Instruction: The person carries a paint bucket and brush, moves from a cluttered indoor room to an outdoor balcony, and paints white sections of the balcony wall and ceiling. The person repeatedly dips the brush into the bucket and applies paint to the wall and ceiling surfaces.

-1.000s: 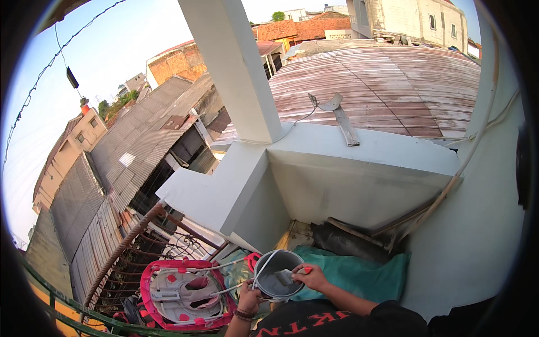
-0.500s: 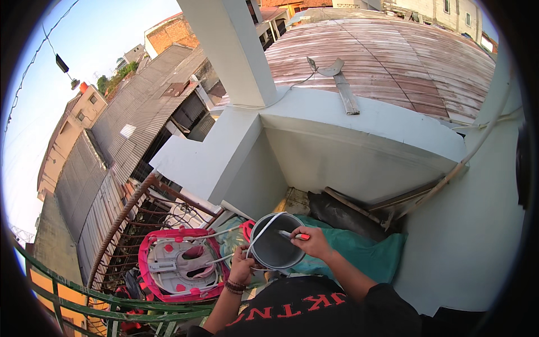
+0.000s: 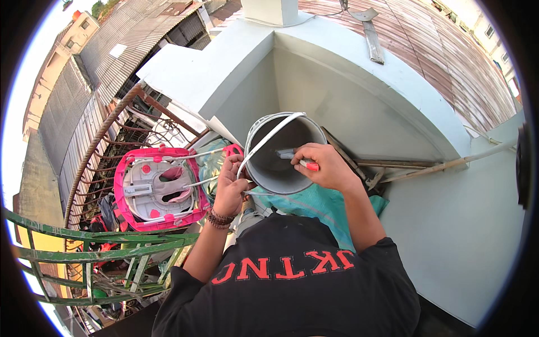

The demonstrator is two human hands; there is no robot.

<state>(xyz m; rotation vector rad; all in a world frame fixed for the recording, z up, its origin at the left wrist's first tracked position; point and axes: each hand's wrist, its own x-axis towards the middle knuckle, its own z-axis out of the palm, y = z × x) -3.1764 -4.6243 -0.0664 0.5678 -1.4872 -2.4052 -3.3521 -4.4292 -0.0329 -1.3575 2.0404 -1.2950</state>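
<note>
A grey-coated bucket (image 3: 264,175) with a white curved handle (image 3: 271,137) is held up in front of my body, its mouth facing up toward me. My left hand (image 3: 229,188) is closed on the bucket's left side, where the handle meets the rim. Inside the mouth, my right hand (image 3: 321,164) grips a paintbrush (image 3: 286,153) with a red-ended handle. The brush's flat grey head points left over the bucket's inner wall. How much paint lies in the bucket, I cannot tell.
A pink and white baby walker frame (image 3: 160,188) lies left of the bucket. Green sheeting (image 3: 320,210) spreads below it. A low pale wall (image 3: 359,106) curves ahead, with wooden strips (image 3: 393,164) at its foot. Green railing (image 3: 106,255) and rusty bars (image 3: 101,135) stand left.
The view has tipped downward, and the bucket appears higher and larger, its mouth turned more toward me. Both hands have kept their holds; the brush is farther inside the bucket.
</note>
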